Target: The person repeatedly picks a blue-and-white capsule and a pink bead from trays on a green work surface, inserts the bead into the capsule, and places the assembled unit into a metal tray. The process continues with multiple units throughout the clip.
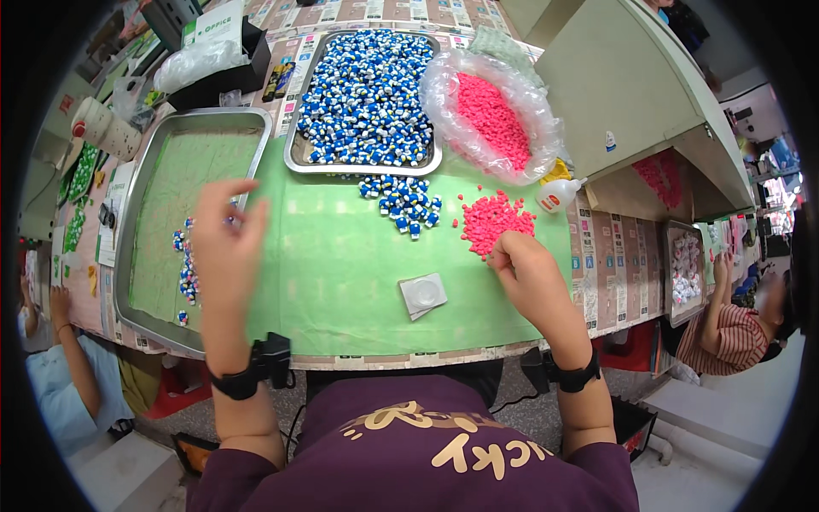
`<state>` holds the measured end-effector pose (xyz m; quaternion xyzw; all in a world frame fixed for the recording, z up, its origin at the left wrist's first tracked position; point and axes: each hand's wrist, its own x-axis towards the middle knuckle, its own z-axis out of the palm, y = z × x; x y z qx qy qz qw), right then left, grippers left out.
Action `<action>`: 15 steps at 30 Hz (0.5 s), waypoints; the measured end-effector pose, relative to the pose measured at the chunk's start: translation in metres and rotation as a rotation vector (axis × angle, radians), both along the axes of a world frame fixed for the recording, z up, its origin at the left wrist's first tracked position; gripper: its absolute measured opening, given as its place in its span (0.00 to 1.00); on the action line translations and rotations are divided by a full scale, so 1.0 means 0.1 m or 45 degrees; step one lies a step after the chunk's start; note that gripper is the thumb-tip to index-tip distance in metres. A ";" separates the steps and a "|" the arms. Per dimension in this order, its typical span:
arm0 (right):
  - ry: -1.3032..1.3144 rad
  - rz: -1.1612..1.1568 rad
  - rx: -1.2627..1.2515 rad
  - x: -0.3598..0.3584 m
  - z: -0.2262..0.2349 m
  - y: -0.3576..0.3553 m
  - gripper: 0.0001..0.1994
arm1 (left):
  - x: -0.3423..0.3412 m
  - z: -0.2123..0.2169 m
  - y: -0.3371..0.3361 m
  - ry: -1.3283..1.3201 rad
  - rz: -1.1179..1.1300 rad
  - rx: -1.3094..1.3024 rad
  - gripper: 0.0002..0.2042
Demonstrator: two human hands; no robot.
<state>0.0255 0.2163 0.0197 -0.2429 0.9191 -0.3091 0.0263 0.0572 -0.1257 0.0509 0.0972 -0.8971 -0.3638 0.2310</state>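
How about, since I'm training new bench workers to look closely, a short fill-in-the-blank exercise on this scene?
1. The right hand is at the near edge of a loose pile coloured ____.
2. Seen by the wearer, the clear plastic bag is to the ____ of the heaped metal tray.
3. Between the blurred left hand and the right one, a square white block lies on a cloth coloured ____.
4. The squeeze bottle beside the pile has a body coloured ____.

Missing words: pink; right; green; white.

Mat [341, 282]: one. On it: pink heap [495, 218], one; blue heap [404, 202], one. Bottle [556, 196] at its right edge: one. Trays: three, left [166, 200], beyond [367, 168], right [687, 309].
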 end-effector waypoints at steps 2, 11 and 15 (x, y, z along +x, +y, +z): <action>0.033 -0.009 0.051 0.00 -0.03 -0.02 0.05 | -0.12 -0.01 0.32 -0.057 -0.367 0.073 0.07; -0.003 -0.129 0.047 0.03 -0.08 -0.03 0.05 | -0.37 -0.47 1.02 -0.226 -0.880 -0.462 0.07; 0.158 -0.218 0.208 0.11 -0.12 -0.12 0.06 | -0.40 -0.51 1.01 -0.200 -0.917 -0.438 0.06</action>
